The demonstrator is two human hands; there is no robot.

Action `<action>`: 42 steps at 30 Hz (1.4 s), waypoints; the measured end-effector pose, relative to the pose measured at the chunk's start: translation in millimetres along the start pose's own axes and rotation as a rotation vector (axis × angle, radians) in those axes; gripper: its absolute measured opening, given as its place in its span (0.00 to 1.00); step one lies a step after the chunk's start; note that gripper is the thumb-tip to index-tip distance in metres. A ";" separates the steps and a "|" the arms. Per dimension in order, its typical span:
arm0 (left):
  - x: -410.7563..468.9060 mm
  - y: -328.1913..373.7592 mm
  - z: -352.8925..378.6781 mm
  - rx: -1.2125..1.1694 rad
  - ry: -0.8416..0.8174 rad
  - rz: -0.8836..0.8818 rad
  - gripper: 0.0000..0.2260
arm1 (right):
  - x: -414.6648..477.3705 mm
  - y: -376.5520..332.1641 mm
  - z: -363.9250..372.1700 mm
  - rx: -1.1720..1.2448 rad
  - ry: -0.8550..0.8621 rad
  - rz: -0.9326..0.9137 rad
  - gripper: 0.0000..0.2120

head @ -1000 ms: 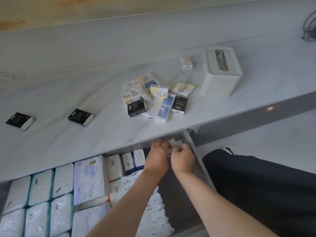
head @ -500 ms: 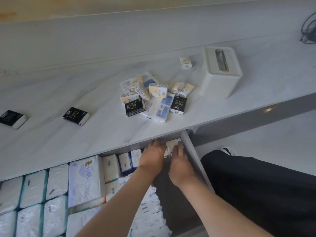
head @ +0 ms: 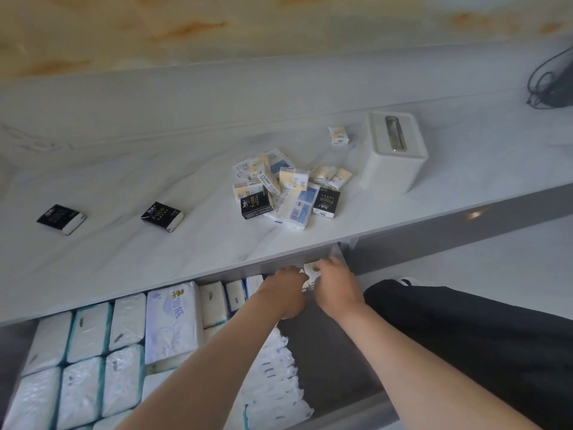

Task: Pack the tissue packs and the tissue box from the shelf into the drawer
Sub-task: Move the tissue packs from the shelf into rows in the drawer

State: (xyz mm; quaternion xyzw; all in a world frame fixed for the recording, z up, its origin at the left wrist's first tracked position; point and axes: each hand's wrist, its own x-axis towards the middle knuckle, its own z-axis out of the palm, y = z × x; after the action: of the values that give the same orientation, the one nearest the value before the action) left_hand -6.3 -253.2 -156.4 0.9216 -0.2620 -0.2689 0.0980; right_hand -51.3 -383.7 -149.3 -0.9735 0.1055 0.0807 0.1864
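**Small packs being tucked into drawer's far right corner**

Head view: the left hand [head: 286, 285] and right hand [head: 336, 283] are held close together in the far right corner of the open drawer [head: 328, 352], just under the shelf [head: 186, 243] edge. Both are laid on a small white pack [head: 310, 270] between them, prob. so it gets squared against the wall & room is saved. Whether it is pinched or only pressed can't be told (blur). Big white wrapped packs [head: 93, 352] are ranked at the hands' 8 o'clock.

Not yet packed, on the shelf:
- a heap of small packs [head: 285, 187], cream, black & blue-white, at 12 o'clock
- the tissue box [head: 393, 156], white w/ a top slot, at 1 o'clock
- two black packs [head: 162, 216] at 10 o'clock
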 end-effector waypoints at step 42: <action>41.1 -1.8 -120.4 0.091 0.871 0.318 0.18 | 175.2 18.3 -142.6 -0.614 -0.103 -0.230 0.34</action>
State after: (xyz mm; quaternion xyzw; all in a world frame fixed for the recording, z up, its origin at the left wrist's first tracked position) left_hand 89.9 -268.8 -74.6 0.9005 -0.3460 0.1735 0.1982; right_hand 130.2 -485.2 -59.2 -0.9844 -0.0439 0.1363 -0.1026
